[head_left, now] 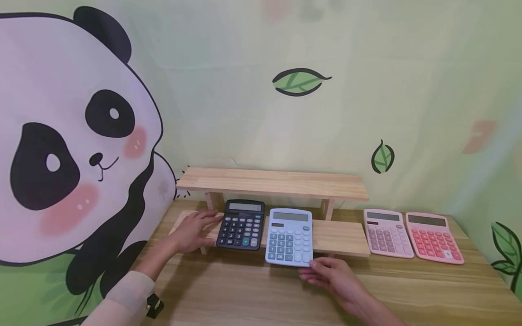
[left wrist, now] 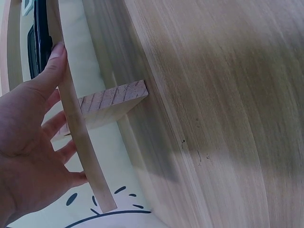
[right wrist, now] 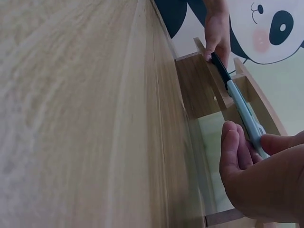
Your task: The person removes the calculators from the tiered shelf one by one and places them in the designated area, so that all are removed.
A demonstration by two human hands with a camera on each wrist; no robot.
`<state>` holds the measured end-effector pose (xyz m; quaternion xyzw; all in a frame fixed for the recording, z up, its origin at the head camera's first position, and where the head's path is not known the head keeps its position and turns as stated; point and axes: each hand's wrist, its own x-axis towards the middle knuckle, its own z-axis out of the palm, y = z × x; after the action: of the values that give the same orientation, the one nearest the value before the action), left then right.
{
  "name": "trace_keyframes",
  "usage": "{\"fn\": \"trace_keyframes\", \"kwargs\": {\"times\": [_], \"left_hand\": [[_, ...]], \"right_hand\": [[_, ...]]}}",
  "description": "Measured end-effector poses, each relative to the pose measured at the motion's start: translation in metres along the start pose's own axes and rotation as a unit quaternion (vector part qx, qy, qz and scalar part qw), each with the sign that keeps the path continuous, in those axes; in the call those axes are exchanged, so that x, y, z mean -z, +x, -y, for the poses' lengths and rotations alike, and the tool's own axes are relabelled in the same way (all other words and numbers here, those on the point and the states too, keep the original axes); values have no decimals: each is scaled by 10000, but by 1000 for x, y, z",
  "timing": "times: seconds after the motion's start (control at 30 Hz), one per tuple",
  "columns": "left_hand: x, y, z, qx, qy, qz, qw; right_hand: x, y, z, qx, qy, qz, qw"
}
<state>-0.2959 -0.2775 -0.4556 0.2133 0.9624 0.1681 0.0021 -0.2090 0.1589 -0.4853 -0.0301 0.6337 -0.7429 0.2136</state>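
With fingers curled below and thumb above, pinches the near right corner of the light blue calculator (head_left: 289, 237) in the right hand (head_left: 332, 276). With fingers spread apart, rests the left hand (head_left: 195, 231) on the low wooden shelf (head_left: 338, 235), just left of the black calculator (head_left: 240, 226). Puts the left thumb at the front edge of that shelf, right by the near left corner of the black calculator. Cannot tell about the other left fingertips, touching the black calculator or only very near it.

Has the two calculators side by side with a thin gap between, both with the screen at the far end and the buttons near. Has the blue one a bit closer, with the bottom end past the shelf's front edge. From the right wrist, shows both edge-on and slanting in a line.

Behind and above, has a high wooden shelf (head_left: 273, 181). To the right, on the wooden table (head_left: 244, 294), has a pale pink calculator (head_left: 389, 233) just beside a bright pink calculator (head_left: 435, 237). On the left arm, shows a pale sleeve (head_left: 130, 290). At the back, shows a big painted panda (head_left: 61, 90) on the left and a green leaf (head_left: 299, 83) in the middle.
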Motion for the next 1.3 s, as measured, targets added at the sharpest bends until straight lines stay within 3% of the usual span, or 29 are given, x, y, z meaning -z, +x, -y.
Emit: {"fn": "trace_keyframes", "kwargs": {"times": [0.33, 0.5, 0.77, 0.9, 1.17, 1.3], "left_hand": [[-4, 2, 5, 13, -36, -29, 10000], [-6, 3, 7, -18, -77, -106, 9999], [5, 0, -7, 74, 14, 98, 9999], [7, -2, -9, 23, 27, 65, 10000], [7, 0, -9, 53, 30, 111, 9999], [6, -1, -7, 54, -10, 94, 9999]], "right_hand": [[-3, 2, 10, 32, 74, -624, 9980], [-7, 6, 13, 27, 202, -653, 9977], [-15, 14, 9, 94, 243, -980, 9948], [-14, 14, 7, 178, 167, -944, 9952], [0, 5, 2, 90, 73, -474, 9988], [0, 5, 3, -13, 154, -523, 9985]]}}
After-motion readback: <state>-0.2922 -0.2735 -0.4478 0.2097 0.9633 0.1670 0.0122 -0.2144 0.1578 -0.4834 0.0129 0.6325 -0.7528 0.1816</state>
